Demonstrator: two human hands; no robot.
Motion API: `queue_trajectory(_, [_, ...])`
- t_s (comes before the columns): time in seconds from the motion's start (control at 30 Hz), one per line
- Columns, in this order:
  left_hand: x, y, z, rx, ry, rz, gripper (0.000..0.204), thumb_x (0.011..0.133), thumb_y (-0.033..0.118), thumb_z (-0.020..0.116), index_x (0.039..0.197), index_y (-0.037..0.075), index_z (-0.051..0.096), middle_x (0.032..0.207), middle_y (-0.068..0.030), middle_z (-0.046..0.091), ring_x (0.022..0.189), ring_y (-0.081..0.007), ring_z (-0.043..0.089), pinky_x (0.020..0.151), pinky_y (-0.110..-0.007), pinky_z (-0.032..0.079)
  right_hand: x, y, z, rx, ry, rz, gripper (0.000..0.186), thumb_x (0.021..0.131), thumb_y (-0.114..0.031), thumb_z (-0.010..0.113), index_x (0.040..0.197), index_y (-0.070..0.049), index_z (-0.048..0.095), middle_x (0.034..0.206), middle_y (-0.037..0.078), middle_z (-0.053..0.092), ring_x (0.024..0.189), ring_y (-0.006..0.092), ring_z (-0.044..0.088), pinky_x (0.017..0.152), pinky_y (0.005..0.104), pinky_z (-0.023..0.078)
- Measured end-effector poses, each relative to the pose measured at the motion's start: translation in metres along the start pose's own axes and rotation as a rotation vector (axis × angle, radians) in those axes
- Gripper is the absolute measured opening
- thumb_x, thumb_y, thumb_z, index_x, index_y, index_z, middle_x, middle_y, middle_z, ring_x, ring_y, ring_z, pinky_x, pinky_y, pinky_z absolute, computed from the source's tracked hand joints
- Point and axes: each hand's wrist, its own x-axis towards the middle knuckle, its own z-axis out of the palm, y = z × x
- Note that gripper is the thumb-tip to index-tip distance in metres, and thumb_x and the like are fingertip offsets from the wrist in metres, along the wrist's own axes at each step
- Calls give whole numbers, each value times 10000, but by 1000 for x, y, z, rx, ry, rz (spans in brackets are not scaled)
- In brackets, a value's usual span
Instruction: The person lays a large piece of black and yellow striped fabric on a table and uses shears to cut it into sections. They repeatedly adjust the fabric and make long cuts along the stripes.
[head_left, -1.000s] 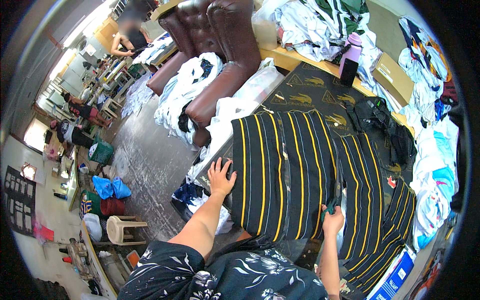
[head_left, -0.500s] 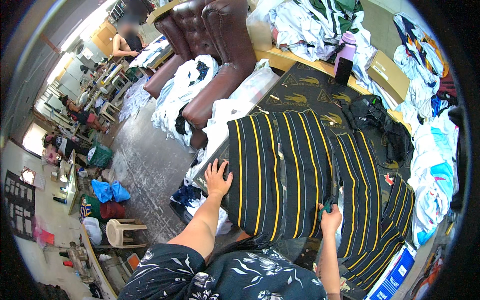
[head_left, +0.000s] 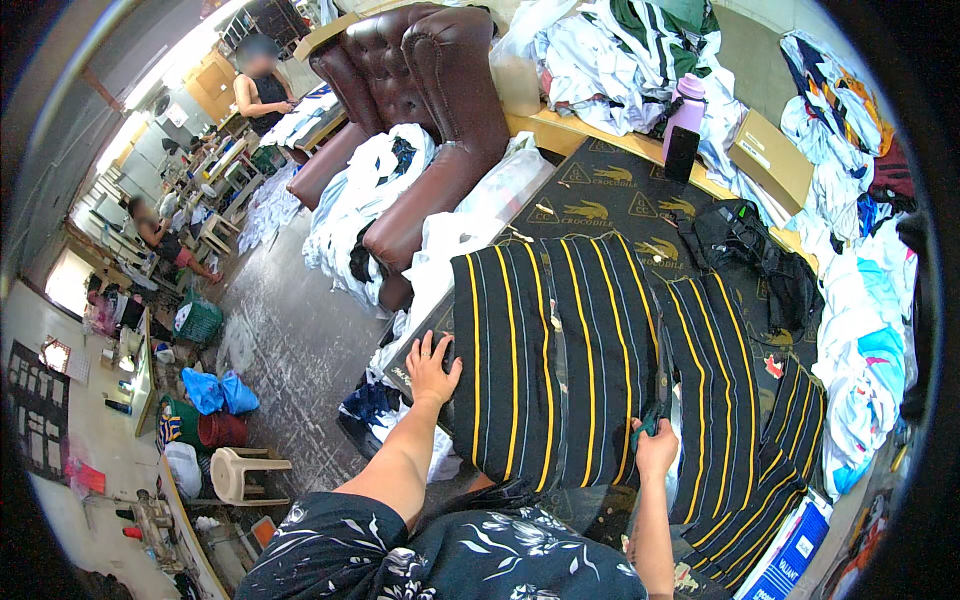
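Black fabric with yellow and grey stripes [head_left: 510, 370] lies in cut panels across a dark, printed table covering. At its left edge my left hand [head_left: 432, 372] rests with fingers spread, at the border of the fabric and the table. My right hand [head_left: 656, 452] is closed around the green handles of a pair of scissors [head_left: 647, 426]. Their blades point away from me, along the gap between two striped panels. How far the blades are apart is hard to see. More striped pieces [head_left: 797, 400] lie bunched to the right.
Beyond the fabric lie a black strapped bag [head_left: 755, 250], a black phone [head_left: 682, 152], a purple bottle [head_left: 688, 100] and a cardboard box [head_left: 770, 160]. White garments [head_left: 860, 330] heap along the right. A brown armchair [head_left: 450, 90] holds more clothes. Other people are farther back on the left.
The view has shifted slightly. Both hands keep nearly the same places on the fabric, with the scissors still in my right hand. A person at the far left has changed posture.
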Motion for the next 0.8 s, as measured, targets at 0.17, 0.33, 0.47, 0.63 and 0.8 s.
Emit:
queue_trajectory(0.17, [1,-2,2,-13,13,12,541,811,369,673,1325,263,541,1491,-120,399,1372,-406,312,1125,-532,228,1,3,3,27,-27,51,488,727,-415,816,746,-5,550,672,208,631,669,430,622,620,498,462])
queue_trajectory(0.33, [1,-2,2,6,4,2,540,810,367,676,1324,268,542,1491,-118,401,1372,-398,317,1124,-530,231,0,0,1,9,-20,36,463,746,-359,809,742,17,540,659,215,601,646,415,599,616,469,441])
queue_trajectory(0.47, [1,-1,0,-7,-9,-5,541,814,368,674,1330,287,532,1500,-108,389,1386,-384,298,1134,-535,220,-1,-4,-4,59,-31,45,481,738,-365,811,730,22,524,657,222,595,647,423,595,610,474,436])
queue_trajectory(0.63, [1,-1,1,-1,-20,-14,540,817,371,670,1333,290,529,1499,-105,389,1390,-381,293,1140,-535,216,-1,-3,-4,45,-18,13,483,732,-364,812,731,24,524,657,226,592,650,432,590,606,479,432])
queue_trajectory(0.8, [1,-2,3,-5,-2,-7,530,817,373,668,1323,283,540,1494,-107,396,1387,-378,299,1141,-531,216,0,0,-1,-1,-4,-8,452,725,-362,823,752,-4,548,653,198,622,662,429,620,606,497,455])
